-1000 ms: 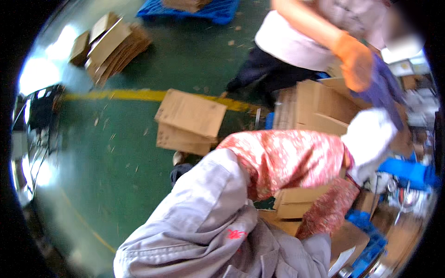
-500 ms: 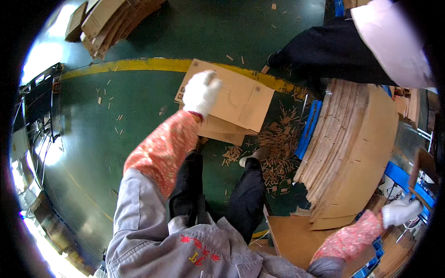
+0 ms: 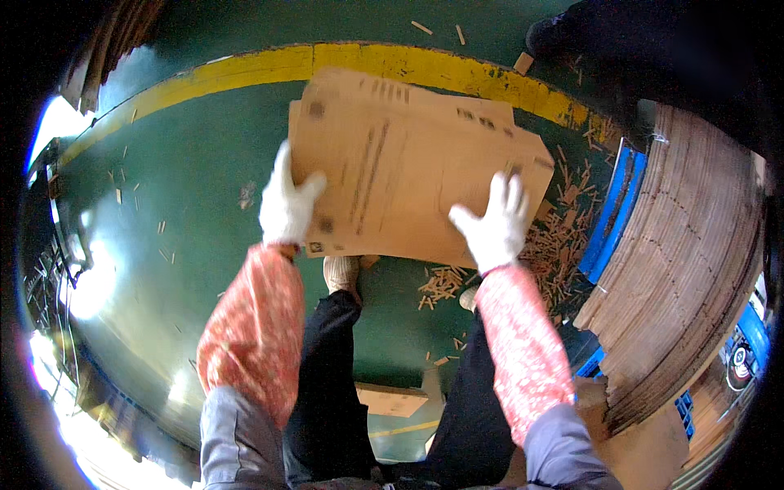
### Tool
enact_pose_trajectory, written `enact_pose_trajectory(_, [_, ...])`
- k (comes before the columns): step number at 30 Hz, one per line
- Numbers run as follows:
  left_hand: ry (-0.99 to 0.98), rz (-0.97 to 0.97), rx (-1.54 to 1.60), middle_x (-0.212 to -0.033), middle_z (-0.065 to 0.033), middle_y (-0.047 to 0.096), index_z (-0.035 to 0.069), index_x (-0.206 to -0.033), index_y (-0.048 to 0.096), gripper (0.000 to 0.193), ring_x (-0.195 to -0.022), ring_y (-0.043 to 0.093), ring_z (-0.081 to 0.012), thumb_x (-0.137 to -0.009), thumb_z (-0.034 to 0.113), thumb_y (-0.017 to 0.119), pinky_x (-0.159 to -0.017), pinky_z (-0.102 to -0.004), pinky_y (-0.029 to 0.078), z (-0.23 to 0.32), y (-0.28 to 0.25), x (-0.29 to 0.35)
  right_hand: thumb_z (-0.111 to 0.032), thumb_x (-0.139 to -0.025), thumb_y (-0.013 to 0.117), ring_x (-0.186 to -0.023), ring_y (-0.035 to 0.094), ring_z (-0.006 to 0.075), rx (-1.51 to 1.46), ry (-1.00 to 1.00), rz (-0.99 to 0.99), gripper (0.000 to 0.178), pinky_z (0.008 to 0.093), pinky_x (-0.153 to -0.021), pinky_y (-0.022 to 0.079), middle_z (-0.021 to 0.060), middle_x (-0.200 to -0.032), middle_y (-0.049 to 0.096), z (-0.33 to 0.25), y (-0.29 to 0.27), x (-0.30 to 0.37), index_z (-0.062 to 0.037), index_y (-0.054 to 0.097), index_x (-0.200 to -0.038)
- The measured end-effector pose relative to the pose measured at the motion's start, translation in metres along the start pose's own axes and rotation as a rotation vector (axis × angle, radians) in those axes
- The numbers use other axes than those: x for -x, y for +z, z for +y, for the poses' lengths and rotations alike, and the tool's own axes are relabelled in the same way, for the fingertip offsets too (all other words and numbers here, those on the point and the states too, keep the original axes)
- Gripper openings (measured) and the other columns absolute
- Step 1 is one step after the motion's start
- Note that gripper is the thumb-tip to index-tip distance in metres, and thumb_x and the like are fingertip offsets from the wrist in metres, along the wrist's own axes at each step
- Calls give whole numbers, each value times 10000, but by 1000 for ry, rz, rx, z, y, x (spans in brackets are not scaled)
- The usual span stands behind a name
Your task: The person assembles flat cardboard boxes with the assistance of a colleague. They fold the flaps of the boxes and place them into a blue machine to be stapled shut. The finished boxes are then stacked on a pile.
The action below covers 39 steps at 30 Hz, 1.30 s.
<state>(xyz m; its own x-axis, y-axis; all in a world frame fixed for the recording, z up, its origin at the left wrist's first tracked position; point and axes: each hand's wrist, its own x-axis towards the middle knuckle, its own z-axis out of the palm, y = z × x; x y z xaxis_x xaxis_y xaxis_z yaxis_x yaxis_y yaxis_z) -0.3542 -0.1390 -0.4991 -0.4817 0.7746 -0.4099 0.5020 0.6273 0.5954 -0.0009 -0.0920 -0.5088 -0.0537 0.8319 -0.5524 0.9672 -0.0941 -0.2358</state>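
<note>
A flat brown cardboard sheet (image 3: 408, 180) with dark printed marks lies in front of me. Edges of another sheet show beneath it at the upper right. My left hand (image 3: 287, 200), in a white glove, is at the sheet's left edge, thumb apart from the fingers and reaching over the cardboard. Over the right part of the sheet, my gloved right hand (image 3: 495, 224) has its fingers spread. Whether its palm presses on the cardboard, I cannot tell. Both forearms wear red patterned sleeve covers.
A tall stack of cardboard sheets (image 3: 678, 261) stands at the right, beside a blue rail (image 3: 614, 212). Small cardboard scraps (image 3: 563, 253) litter the green floor by my feet. A yellow line (image 3: 359, 59) crosses beyond. A person's dark-clothed leg (image 3: 588, 41) is at the far right.
My right hand has come from the far right to the cardboard before me. A printed sheet now shows on top where a plainer one lay. My left hand has moved to its left edge.
</note>
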Motion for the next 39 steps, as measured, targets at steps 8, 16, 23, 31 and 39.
enact_pose_trajectory(8, [-396,-178,-243,-1241,-250,670,230,-1614,165,1001,-1094,680,-401,-813,303,762,-939,-455,536,-105,64,68,-472,-706,854,-1468,218,489,180,125,-203,1090,538,-1151,387,169,-1620,204,6,82,29,-157,269,-1570])
enact_pose_trajectory(16, [-486,-284,-526,-1291,-231,621,174,-1616,120,1017,-1094,666,-395,-820,325,735,-948,-478,530,-71,43,52,-391,-736,852,-1478,262,423,50,95,-413,1066,479,-1166,377,186,-1647,177,12,58,2,-102,264,-1576])
enact_pose_trajectory(23, [-175,140,-252,-1522,-245,420,-9,-1519,340,848,-1367,467,-395,-839,279,758,-1140,-435,388,11,17,125,-253,-858,787,-1420,443,286,-757,159,-228,805,364,-1172,339,219,-1532,455,37,-100,18,48,403,-1498])
enact_pose_trajectory(31, [-40,-316,-7,-1162,-279,664,-52,-1264,570,559,-1104,646,-402,-829,284,675,-953,-456,502,103,-39,120,-424,-913,658,-1294,487,265,-1501,447,208,680,404,-1082,382,140,-1416,507,178,-205,128,-47,445,-1439])
enact_pose_trajectory(39, [141,-298,-18,-1170,-215,703,-53,-1324,579,620,-1101,671,-319,-855,341,672,-970,-394,499,278,-83,99,-594,-967,529,-1168,531,244,-2033,-99,864,612,444,-993,425,61,-1300,559,366,-431,178,-142,488,-1379])
